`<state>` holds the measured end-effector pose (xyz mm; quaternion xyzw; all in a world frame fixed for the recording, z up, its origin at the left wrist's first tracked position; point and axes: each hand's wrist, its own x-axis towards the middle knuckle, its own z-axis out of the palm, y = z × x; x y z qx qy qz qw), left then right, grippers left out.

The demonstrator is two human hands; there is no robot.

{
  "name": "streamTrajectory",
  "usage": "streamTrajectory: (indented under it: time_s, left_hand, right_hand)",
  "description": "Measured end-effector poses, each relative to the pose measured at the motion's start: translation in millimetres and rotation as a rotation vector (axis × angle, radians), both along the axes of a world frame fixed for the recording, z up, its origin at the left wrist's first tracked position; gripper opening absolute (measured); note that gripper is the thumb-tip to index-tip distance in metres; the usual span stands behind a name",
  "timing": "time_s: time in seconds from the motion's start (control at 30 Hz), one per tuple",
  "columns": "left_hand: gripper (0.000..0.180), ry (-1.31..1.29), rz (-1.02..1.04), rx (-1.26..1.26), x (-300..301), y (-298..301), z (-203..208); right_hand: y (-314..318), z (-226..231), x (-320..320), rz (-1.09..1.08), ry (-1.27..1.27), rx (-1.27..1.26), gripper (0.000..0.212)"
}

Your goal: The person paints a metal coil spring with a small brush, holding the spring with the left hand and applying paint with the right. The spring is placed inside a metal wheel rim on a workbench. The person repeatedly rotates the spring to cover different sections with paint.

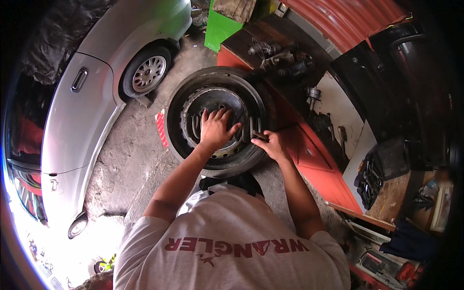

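Observation:
A wheel with its tyre (180, 104) lies flat on its side in front of me. Across its dark steel rim (195, 98) rests a dark coil spring (245, 131). My left hand (216, 128) lies over the middle of the spring, fingers spread and pointing away from me, and covers several coils. At the spring's right end, my right hand (271, 145) pinches a short, dark brown piece (259, 136) between thumb and fingers. Whether this piece is joined to the spring is too small to tell.
A silver car (79, 118) stands at the left. On the right, an orange-red bench (309, 159) carries dark metal parts (285, 60), a small metal part (313, 93) and a black tool case (369, 181). A green box (220, 29) stands beyond the wheel. Black panels (420, 82) lean far right.

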<state>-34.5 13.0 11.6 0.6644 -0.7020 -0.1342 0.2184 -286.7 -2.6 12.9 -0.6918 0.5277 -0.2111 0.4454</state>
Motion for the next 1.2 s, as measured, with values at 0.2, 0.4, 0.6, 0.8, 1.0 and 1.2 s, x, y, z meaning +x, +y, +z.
streamTrajectory:
  time_s: [0.2, 0.4, 0.6, 0.8, 1.0, 1.2]
  left_hand:
    - [0.066, 0.010, 0.032, -0.113, -2.6, 11.2, -11.0]
    - [0.065, -0.012, 0.026, -0.238, -2.6, 26.8, -16.8]
    - [0.064, -0.001, 0.044, -0.302, -6.5, 35.2, -20.3]
    - [0.063, 0.015, 0.038, -0.271, -5.3, 30.0, -16.3]
    - [0.060, 0.039, 0.038, -0.242, -1.9, 13.8, -15.8]
    - [0.059, 0.050, 0.036, -0.229, -0.9, 10.1, -13.1]
  right_hand:
    - [-1.8, -7.1, -5.3, -0.205, -0.271, 0.032, 0.035]
    - [-28.5, 18.8, -6.0, -0.371, -0.444, -0.165, 0.049]
    - [-42.8, 37.3, -10.5, -0.520, -0.692, 0.045, 0.051]
    - [-44.9, 43.4, 2.8, -0.364, -0.813, 0.152, 0.016]
    - [-44.9, 45.9, 7.2, -0.283, -0.763, 0.114, 0.025]
    - [-42.0, 45.4, 5.0, -0.339, -0.734, 0.105, 0.026]
